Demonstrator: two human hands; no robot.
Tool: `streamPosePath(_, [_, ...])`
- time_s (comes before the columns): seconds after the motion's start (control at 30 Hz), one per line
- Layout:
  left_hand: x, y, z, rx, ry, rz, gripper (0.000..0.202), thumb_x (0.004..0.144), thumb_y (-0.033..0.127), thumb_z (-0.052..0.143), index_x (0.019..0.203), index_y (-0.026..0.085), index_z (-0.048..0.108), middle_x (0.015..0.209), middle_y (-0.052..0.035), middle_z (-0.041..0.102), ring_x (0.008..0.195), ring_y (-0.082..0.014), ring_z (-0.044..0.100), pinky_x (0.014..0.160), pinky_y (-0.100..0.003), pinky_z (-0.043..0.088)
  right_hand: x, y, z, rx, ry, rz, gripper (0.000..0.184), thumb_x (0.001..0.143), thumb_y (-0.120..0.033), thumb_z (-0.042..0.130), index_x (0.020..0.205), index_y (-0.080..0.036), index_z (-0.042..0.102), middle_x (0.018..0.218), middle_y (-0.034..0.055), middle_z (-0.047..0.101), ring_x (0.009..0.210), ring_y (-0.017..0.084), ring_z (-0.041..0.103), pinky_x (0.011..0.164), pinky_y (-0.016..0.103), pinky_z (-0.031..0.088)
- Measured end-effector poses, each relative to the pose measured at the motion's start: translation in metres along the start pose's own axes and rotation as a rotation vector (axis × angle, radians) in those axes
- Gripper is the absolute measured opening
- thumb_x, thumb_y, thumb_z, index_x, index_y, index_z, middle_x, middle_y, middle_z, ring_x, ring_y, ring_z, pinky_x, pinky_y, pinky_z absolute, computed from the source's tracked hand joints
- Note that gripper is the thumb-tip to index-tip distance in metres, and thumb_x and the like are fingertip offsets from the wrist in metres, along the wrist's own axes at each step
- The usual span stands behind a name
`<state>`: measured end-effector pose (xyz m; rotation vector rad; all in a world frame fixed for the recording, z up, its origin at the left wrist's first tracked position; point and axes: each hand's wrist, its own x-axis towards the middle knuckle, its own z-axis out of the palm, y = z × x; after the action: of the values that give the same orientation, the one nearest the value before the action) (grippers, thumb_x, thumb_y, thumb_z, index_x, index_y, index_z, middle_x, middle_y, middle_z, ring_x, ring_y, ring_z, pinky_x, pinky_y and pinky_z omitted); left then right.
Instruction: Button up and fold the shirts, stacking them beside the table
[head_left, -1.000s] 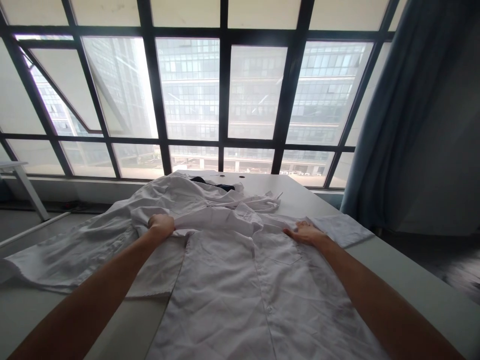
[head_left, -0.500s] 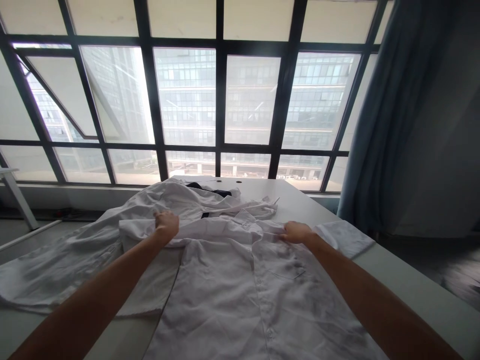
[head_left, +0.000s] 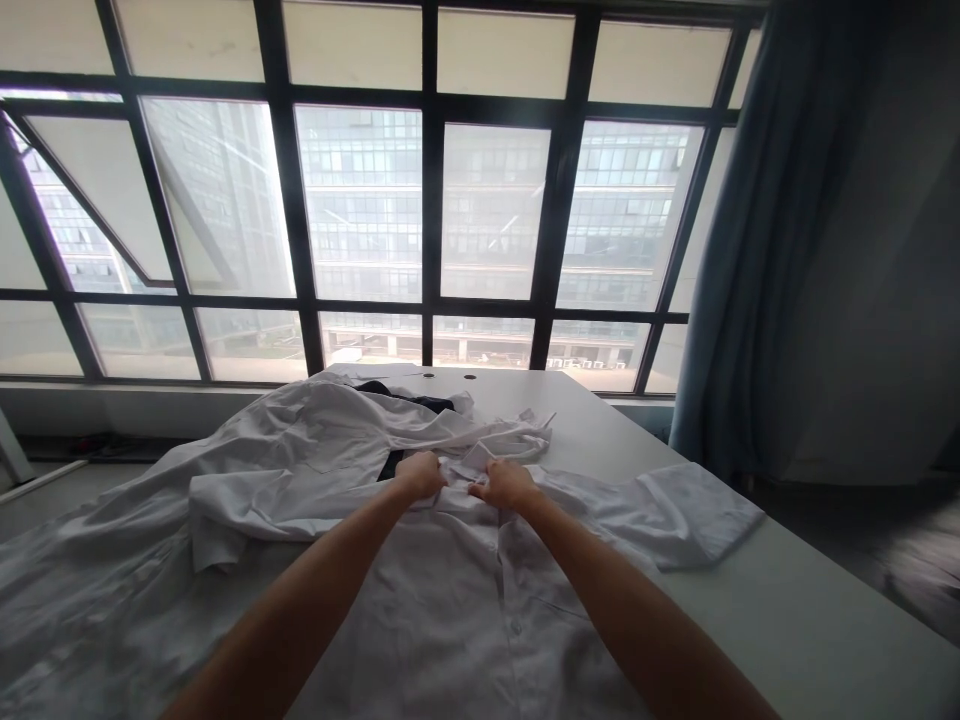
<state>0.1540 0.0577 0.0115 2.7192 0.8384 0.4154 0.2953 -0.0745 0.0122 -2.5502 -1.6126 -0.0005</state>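
Note:
A white short-sleeved shirt [head_left: 465,610] lies face up on the white table [head_left: 795,620], its collar pointing away from me. My left hand [head_left: 421,474] and my right hand [head_left: 507,484] are close together at the collar, both with fingers closed on the collar cloth. One sleeve [head_left: 697,510] lies spread flat to the right. Behind and to the left lies a heap of more white garments [head_left: 300,450], with a dark piece of cloth [head_left: 409,400] showing at the far end.
A big dark-framed window [head_left: 427,220] fills the wall beyond the table's far edge. A blue-grey curtain [head_left: 757,260] hangs at the right. White cloth drapes over the table's left side [head_left: 90,580]. Two round holes [head_left: 450,377] mark the far tabletop.
Both hands have moved inward from the shirt's shoulders to meet at the collar. The shirt's left sleeve has bunched up, and the view has tilted up slightly.

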Motion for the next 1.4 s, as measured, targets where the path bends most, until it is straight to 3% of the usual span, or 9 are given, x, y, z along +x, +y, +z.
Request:
streamPosePath(0.17, [0.003, 0.0, -0.004, 0.079, 0.03, -0.073, 0.026, 0.084, 0.041, 0.063, 0.097, 0.021, 0.073, 0.096, -0.0121, 0.073, 0.092, -0.0285, 0.068, 0.076, -0.033, 0.049, 0.007, -0.005, 0.001, -0.001, 0.041, -0.048, 0.03, 0.086, -0.036, 0.056, 0.101, -0.014, 0.07, 0.102, 0.0171, 0.072, 0.093, 0.031, 0.069, 0.077, 0.036, 0.049])
streamPosePath(0.4, [0.015, -0.012, -0.036, -0.24, 0.491, -0.051, 0.026, 0.092, 0.03, 0.05, 0.103, 0.021, 0.072, 0.095, -0.0076, 0.074, 0.091, -0.0235, 0.067, 0.079, -0.03, 0.048, 0.019, -0.004, -0.018, 0.553, 0.563, 0.082, 0.043, 0.097, -0.032, 0.027, 0.104, -0.012, 0.065, 0.088, 0.0126, 0.072, 0.082, 0.022, 0.069, 0.072, 0.029, 0.049])
streamPosePath(0.5, [0.023, -0.012, -0.038, -0.454, 0.59, 0.025, 0.025, 0.091, 0.026, 0.048, 0.102, 0.018, 0.068, 0.094, -0.0055, 0.073, 0.091, -0.0203, 0.066, 0.08, -0.027, 0.049, 0.023, 0.0, -0.018, 0.735, 0.61, 0.093, 0.041, 0.095, -0.034, 0.029, 0.106, -0.014, 0.062, 0.087, 0.0099, 0.072, 0.082, 0.02, 0.068, 0.074, 0.028, 0.05])
streamPosePath(0.6, [0.024, -0.008, -0.025, -0.563, 0.588, 0.069, 0.02, 0.089, 0.023, 0.047, 0.096, 0.017, 0.065, 0.092, -0.0046, 0.072, 0.089, -0.019, 0.065, 0.08, -0.027, 0.049, 0.024, 0.004, -0.009, 0.65, 0.544, 0.065, 0.029, 0.085, -0.027, 0.047, 0.107, -0.017, 0.063, 0.098, 0.0084, 0.071, 0.086, 0.021, 0.066, 0.08, 0.031, 0.05])
streamPosePath(0.77, [0.01, 0.0, -0.004, -0.756, 0.421, 0.203, 0.019, 0.073, 0.006, 0.039, 0.075, 0.018, 0.053, 0.1, -0.0054, 0.072, 0.094, -0.0167, 0.065, 0.084, -0.028, 0.05, 0.022, 0.01, 0.004, 0.533, 0.413, -0.078, 0.069, 0.077, -0.014, 0.053, 0.145, -0.018, 0.04, 0.135, 0.014, 0.054, 0.079, 0.016, 0.062, 0.079, 0.03, 0.051])
streamPosePath(0.83, [0.002, 0.002, -0.001, -0.771, 0.367, 0.246, 0.019, 0.065, 0.003, 0.036, 0.066, 0.019, 0.047, 0.1, -0.0054, 0.072, 0.095, -0.0167, 0.064, 0.085, -0.028, 0.049, 0.019, 0.009, 0.002, 0.441, 0.362, -0.149, 0.07, 0.079, -0.011, 0.053, 0.147, -0.022, 0.04, 0.137, 0.0129, 0.051, 0.08, 0.015, 0.062, 0.078, 0.029, 0.051])
streamPosePath(1.07, [-0.029, 0.003, -0.005, -0.605, 0.303, 0.108, 0.021, 0.068, 0.009, 0.037, 0.065, 0.019, 0.055, 0.079, -0.0024, 0.07, 0.077, -0.0164, 0.063, 0.075, -0.026, 0.049, -0.002, -0.002, -0.008, 0.085, 0.246, -0.239, 0.025, 0.088, -0.022, 0.051, 0.101, -0.02, 0.073, 0.112, 0.0094, 0.065, 0.094, 0.022, 0.065, 0.078, 0.029, 0.047])
streamPosePath(1.23, [-0.053, 0.008, -0.009, -0.192, 0.328, 0.116, 0.041, 0.094, 0.04, 0.038, 0.068, 0.019, 0.062, 0.07, -0.0055, 0.066, 0.07, -0.0203, 0.062, 0.071, -0.031, 0.044, -0.025, -0.003, -0.007, 0.008, 0.214, -0.2, 0.031, 0.091, -0.032, 0.049, 0.087, -0.017, 0.075, 0.096, 0.0112, 0.072, 0.081, 0.022, 0.067, 0.073, 0.029, 0.047])
streamPosePath(1.4, [-0.068, 0.019, -0.006, 0.103, 0.272, 0.081, 0.047, 0.087, 0.059, 0.054, 0.074, 0.017, 0.069, 0.083, -0.0112, 0.069, 0.089, -0.0285, 0.063, 0.086, -0.039, 0.043, -0.05, -0.004, -0.009, -0.002, 0.183, -0.077, 0.06, 0.096, -0.057, 0.035, 0.08, -0.016, 0.076, 0.084, 0.0144, 0.074, 0.078, 0.025, 0.069, 0.072, 0.032, 0.047])
